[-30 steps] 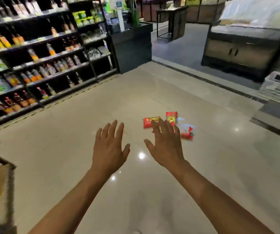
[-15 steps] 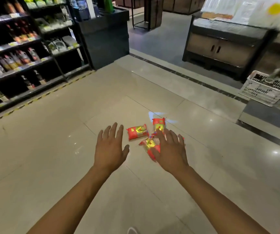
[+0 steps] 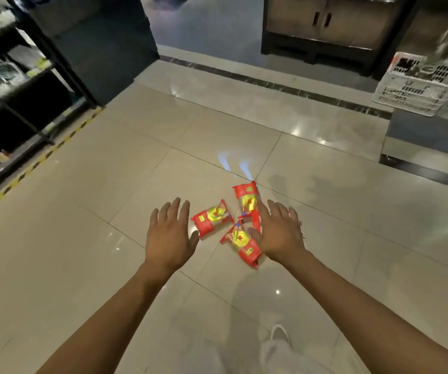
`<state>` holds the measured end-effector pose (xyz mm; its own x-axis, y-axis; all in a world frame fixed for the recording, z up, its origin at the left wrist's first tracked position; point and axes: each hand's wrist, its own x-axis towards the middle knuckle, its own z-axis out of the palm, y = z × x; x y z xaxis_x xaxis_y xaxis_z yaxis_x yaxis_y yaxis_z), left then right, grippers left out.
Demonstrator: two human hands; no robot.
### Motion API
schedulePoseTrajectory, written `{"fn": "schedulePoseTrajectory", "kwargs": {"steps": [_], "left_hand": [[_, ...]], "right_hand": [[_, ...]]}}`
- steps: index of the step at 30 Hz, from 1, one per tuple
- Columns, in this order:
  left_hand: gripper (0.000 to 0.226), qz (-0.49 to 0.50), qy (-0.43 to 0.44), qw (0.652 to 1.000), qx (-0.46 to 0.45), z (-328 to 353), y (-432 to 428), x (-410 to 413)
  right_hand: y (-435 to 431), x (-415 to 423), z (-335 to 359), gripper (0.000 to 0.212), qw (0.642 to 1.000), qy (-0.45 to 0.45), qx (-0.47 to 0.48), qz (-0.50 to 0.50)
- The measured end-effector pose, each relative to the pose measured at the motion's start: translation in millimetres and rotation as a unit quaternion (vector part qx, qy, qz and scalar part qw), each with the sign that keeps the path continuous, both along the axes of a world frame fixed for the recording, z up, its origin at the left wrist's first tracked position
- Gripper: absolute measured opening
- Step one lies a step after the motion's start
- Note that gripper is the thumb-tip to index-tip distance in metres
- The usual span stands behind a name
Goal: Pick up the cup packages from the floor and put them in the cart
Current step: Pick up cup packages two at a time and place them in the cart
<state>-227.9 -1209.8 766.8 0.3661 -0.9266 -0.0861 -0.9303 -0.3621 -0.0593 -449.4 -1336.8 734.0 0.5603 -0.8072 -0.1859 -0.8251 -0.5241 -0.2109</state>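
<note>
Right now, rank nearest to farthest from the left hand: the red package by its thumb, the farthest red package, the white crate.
1. Package by the thumb, just right of the left hand.
2. Farthest red package, ahead and to the right.
3. White crate, far right, on a raised ledge.

Dim indoor light; small ceiling-lamp glints shine on the glossy floor tiles [image 3: 312, 211]. Shelves [image 3: 7, 85] at left are dark, edges blurred and bent.

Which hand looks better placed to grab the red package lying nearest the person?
Probably the right hand: in this view its thumb side sits right beside the nearest package. The left hand is open too, but it is closer to a different package.
</note>
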Motion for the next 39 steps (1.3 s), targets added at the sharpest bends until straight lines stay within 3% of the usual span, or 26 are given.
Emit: {"fn": "schedulePoseTrajectory", "kwargs": {"steps": [9,18,23,29,33,36,38,39], "left_hand": [[0.078,-0.112,0.028,0.993,0.021,-122,-134,158],[0.074,-0.169,0.072,0.977,0.111,-406,-219,260],[0.079,-0.121,0.083,0.973,0.178,-581,-251,282],[0.083,-0.071,0.189,0.950,0.239,-732,-290,288],[0.085,-0.038,0.260,0.935,0.237,-797,-322,302],[0.088,0.005,0.359,0.895,0.265,-843,-342,321],[0.075,0.047,0.395,0.875,0.278,-840,-340,317],[0.062,0.067,0.402,0.868,0.282,-837,-332,313]], "right_hand": [[-71,127,-119,0.070,0.994,0.066,0.001,-0.082],[-111,200,-381,0.086,0.976,0.059,0.109,-0.177],[-120,186,-555,0.101,0.969,0.076,0.161,-0.171],[-167,170,-707,0.090,0.950,0.133,0.238,-0.154],[-189,159,-767,0.111,0.943,0.129,0.266,-0.155],[-199,150,-787,0.127,0.928,0.110,0.311,-0.173],[-200,148,-792,0.124,0.918,0.114,0.327,-0.194],[-196,147,-794,0.112,0.911,0.124,0.334,-0.206]]}}
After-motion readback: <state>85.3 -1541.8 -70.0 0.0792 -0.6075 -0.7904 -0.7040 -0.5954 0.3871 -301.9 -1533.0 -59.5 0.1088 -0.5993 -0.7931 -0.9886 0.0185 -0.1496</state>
